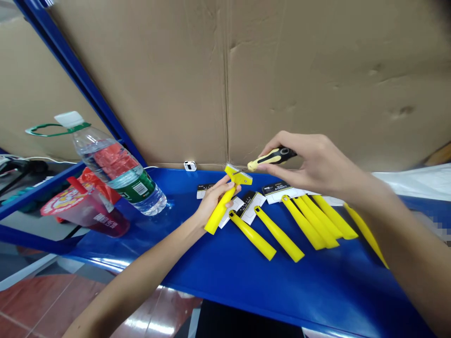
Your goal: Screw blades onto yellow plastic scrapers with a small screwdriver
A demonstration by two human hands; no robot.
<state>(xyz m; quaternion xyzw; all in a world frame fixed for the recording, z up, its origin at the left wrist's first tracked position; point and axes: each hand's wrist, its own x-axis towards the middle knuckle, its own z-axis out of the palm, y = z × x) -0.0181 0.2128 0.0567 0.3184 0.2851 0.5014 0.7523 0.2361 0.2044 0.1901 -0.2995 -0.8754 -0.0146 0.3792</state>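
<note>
My left hand (214, 199) is closed around a yellow scraper (222, 206), its wide head tilted up and away from me. In my right hand (310, 157) is a screwdriver (271, 158) with a cream and black handle. Its thin shaft points left and meets the scraper head near a screw; whether the tip sits in the screw is too small to tell. Several yellow handles (280, 234) lie on the blue shelf (225, 277), to the right of my left hand. Black and white packets (251, 206) lie behind and partly under them.
On the left stand a large water bottle (123, 164) and a red drink cup (91, 211) with a straw. A small white device (190, 166) sits by the cardboard wall (169, 84). A blue frame post (81, 80) rises at the left, and white sheeting (412, 183) lies at the right.
</note>
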